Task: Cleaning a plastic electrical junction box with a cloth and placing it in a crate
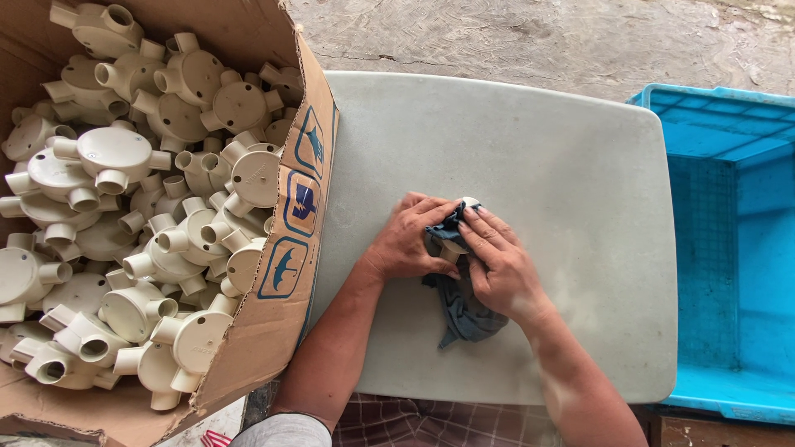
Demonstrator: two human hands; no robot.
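Note:
On the grey table [563, 165], my left hand [407, 240] and my right hand [497, 265] close together around a cream plastic conduit junction box [468, 202], of which only a small part shows between the fingers. A dark blue-grey cloth [460, 310] is wrapped around the box. My right hand presses the cloth against it, and the loose end of the cloth trails toward me on the tabletop.
At the left, an open cardboard carton [302, 207] holds several cream round junction boxes [166, 207] with tube outlets. A blue plastic crate [737, 248] stands at the right of the table. Concrete floor [538, 33] lies beyond.

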